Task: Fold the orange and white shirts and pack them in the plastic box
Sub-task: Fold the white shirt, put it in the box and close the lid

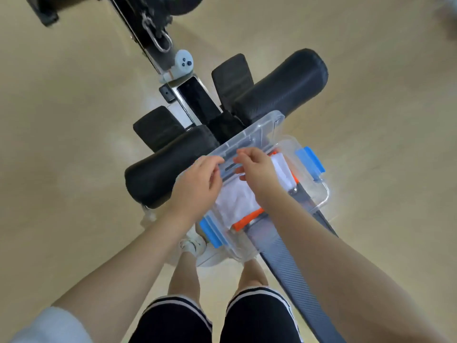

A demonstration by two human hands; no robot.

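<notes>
One plastic box (319,191) held two folded shirts beneath both hands: a white shirt (237,196) atop an orange shirt (247,219). The left hand (197,184) and right hand (257,169) each pinched the clear lid (247,137) edge.

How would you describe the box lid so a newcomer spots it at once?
Start at the black exercise bench in the middle of the floor; the clear plastic box sits on its near end, with the white shirt over the orange shirt inside. The lid is the clear panel along the box's far edge, gripped by both hands, left hand and right hand. Unlike the box, it carries no blue latches.
</notes>
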